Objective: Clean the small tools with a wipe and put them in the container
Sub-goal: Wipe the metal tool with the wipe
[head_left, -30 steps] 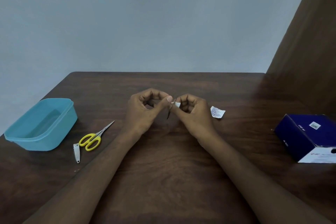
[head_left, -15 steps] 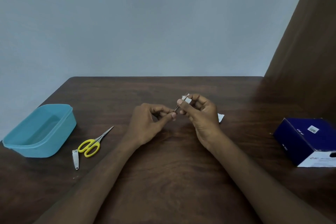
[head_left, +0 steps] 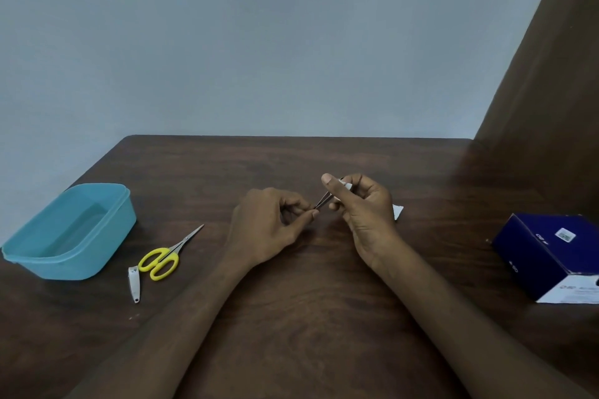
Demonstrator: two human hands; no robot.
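thin metal tool [head_left: 322, 200] between left hand [head_left: 269, 227] and right hand [head_left: 363, 207]

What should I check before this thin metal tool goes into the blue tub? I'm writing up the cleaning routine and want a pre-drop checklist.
1. Tool held firmly: ok, left hand pinches the lower tip of the thin metal tool.
2. Wipe on the tool: ok, right hand pinches the white wipe round its upper end.
3. Tool fully cleaned: cannot tell, too small.
4. Blue container open and reachable: ok, no lid, at the left.
5. Container holds no tools yet: ok.
6. Other tools done: not ok, scissors and nail clipper lie on the table.
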